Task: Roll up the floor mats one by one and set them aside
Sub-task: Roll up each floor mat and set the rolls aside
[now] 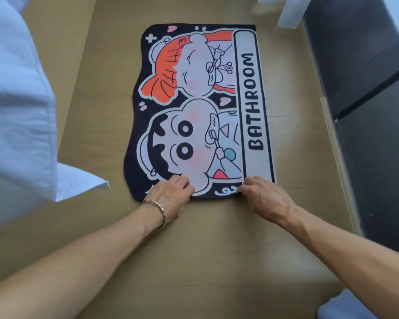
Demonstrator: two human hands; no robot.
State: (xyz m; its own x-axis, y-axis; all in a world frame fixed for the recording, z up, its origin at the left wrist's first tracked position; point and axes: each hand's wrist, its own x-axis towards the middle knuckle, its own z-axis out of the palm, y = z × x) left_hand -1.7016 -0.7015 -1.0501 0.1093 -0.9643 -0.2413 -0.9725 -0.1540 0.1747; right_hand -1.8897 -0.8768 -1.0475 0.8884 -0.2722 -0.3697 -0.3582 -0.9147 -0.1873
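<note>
A floor mat (200, 107) lies flat on the wooden floor in the head view. It is dark with two cartoon faces and a white strip reading BATHROOM along its right side. My left hand (171, 196), with a silver bracelet on the wrist, grips the mat's near edge left of centre, fingers curled over it. My right hand (263, 196) pinches the same near edge at the right, just under the white strip. The near edge looks slightly lifted under both hands.
White bedding (21, 100) hangs at the left. A dark cabinet (366, 111) runs along the right, with a pale baseboard strip (336, 157) at its foot. A white furniture leg (290, 10) stands at the top right. Bare wooden floor (194, 249) lies between me and the mat.
</note>
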